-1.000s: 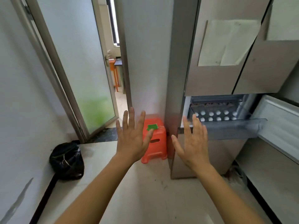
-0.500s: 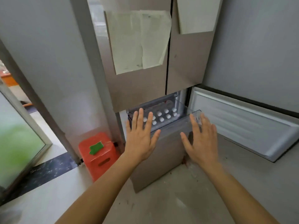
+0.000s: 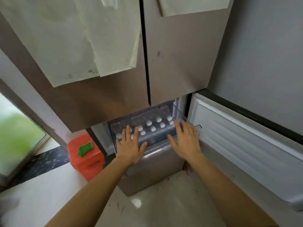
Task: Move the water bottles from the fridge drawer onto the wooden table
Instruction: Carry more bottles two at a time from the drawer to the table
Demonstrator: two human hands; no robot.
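Observation:
A clear fridge drawer (image 3: 183,119) stands pulled out below the fridge's two upper doors. Several water bottles (image 3: 153,128) stand in it in rows, showing only their white caps. My left hand (image 3: 131,146) is spread flat over the drawer's front left, fingers apart, covering a few caps. My right hand (image 3: 186,141) is spread over the front right corner, a little blurred. Neither hand holds anything. The wooden table is not in view.
The lower fridge door (image 3: 246,145) hangs open on the right. An orange stool (image 3: 86,159) with a green object (image 3: 85,149) on it stands left of the fridge. Papers (image 3: 91,46) hang on the upper doors. A glass door (image 3: 16,138) is at far left.
My view has turned right and closed in on the fridge. Both hands have moved forward from in front of the fridge to over the open drawer's front.

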